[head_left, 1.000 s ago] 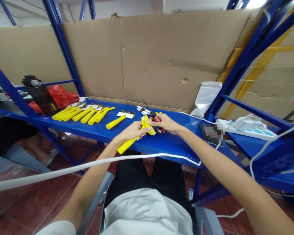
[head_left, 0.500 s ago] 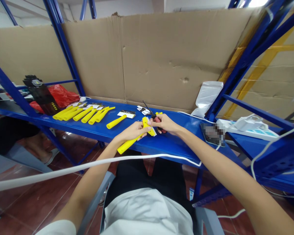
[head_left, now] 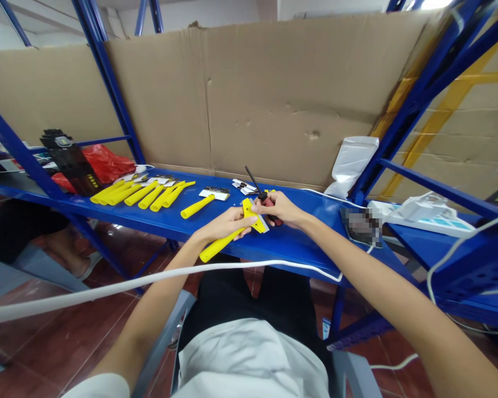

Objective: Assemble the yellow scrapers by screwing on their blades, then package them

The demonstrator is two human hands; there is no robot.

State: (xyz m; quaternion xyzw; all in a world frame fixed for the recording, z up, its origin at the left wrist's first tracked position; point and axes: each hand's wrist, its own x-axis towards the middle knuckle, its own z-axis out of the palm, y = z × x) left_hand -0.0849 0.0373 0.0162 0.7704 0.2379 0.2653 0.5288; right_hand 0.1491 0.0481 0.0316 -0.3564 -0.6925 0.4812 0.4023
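Both forearms are bare down to the left hand [head_left: 222, 224] and right hand [head_left: 281, 209]. A white top with short sleeves covers the torso, with dark, probably black, trousers below it.

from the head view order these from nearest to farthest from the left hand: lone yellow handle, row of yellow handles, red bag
From the left hand:
1. lone yellow handle, just up and left on the shelf
2. row of yellow handles, farther left
3. red bag, far left, by the shelf post
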